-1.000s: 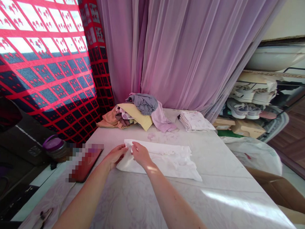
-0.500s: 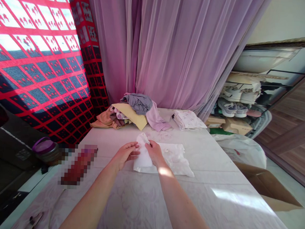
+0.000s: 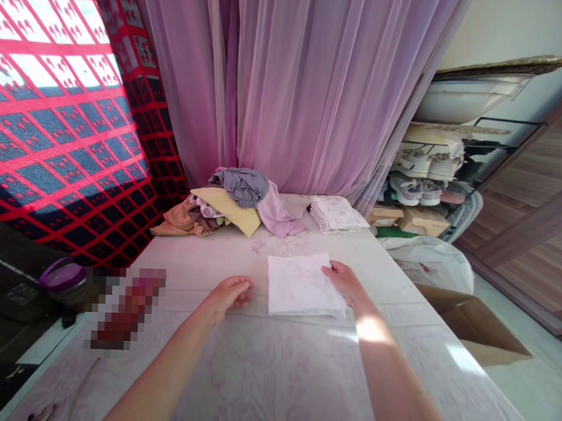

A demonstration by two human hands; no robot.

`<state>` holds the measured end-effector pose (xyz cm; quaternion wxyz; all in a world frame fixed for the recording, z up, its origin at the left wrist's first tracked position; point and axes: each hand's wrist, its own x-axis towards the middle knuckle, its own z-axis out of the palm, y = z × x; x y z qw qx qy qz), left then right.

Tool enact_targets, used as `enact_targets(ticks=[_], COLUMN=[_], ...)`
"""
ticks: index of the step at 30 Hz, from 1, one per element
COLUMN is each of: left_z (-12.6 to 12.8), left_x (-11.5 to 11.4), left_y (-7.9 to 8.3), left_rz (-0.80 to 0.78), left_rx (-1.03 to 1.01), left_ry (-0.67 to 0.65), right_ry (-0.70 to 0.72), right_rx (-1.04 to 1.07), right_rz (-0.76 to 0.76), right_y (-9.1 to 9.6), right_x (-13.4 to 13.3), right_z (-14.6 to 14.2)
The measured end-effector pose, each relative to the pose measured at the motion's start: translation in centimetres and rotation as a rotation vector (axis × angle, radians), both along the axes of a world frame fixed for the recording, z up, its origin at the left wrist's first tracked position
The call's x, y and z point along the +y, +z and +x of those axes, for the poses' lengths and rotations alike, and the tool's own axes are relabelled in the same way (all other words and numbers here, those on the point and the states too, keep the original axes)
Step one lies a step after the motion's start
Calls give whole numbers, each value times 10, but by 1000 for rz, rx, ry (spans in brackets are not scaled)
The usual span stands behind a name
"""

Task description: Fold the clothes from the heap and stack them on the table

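Pale floral cover [image 3: 275,382] on the work surface, lilac sheer curtain [image 3: 289,94] behind. Folded white cloth [image 3: 303,286] lies flat mid-surface; judged light and limp, best taken by its edges. Right hand [image 3: 343,281] rests open on its right edge; left hand [image 3: 227,297] open just beside, not touching.

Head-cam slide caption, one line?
Right hand on a folded white cloth, left hand beside it, heap of mixed clothes beyond.

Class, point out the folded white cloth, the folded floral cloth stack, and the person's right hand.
Folded white cloth [image 3: 303,285], head view, top face centre.
Folded floral cloth stack [image 3: 337,212], head view, top layer.
Right hand [image 3: 343,281], head view, back.
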<state>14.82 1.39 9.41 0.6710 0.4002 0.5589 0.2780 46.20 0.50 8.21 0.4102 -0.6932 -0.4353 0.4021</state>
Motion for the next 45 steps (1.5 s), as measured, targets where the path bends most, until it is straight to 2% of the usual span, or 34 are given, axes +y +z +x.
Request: enact_targets(ticks=[4, 6, 9, 12, 14, 17, 20, 22, 27, 30, 33, 35, 38, 40, 42, 44, 45], left_z=[19, 29, 44, 56, 63, 69, 73, 75, 79, 74, 57, 40, 17, 8, 4, 3, 2], left_x=[-3, -4, -6, -6, -4, -3, -4, -5, -12, -9, 9, 25, 43, 44, 38, 24, 16], left_y=[-3, -3, -2, -3, -6, -10, -12, -13, -18, -13, 15, 46, 95, 111, 106, 81, 63], left_rz=[-12, -17, 9, 62, 93, 167, 281, 345, 379, 336, 350, 529, 862, 957, 989, 988, 970], left_rx=[78, 109, 191, 348, 431, 537, 623, 641, 532, 366, 210, 306, 594, 699, 730, 715, 707], left_ry=[-94, -135, -208, -257, -276, -294, -276, -255, -224, -170, -48, -24, -13, -43, -88, -153, -195], right_ry=[3, 10, -16, -51, 74, 430, 704, 796, 881, 894, 846, 769, 621, 546, 503, 499, 551], right_rx=[-253, -424, -630, -793, -864, -833, -699, -642, -617, -574, -452, -315, -178, -203, -301, -426, -494], right_rz=[16, -22, -109, -42, 69, 175, 66, -29, -163, -164, -19, 156, 424, 551, 628, 653, 624], right_y=[-11, -13, -10, -1, 6, 16, 22, 23, 29, 43, 70, 92, 119, 124, 112, 84, 67], right_x=[-2, -3, -5, -2, 7, 33, 63, 80, 103, 108, 110, 110, 104, 96, 82, 62, 51], right_z=[12, 13, 12, 4, -8, -36, -61, -71, -74, -69, -65, -65, -68, -71, -75, -78, -79])
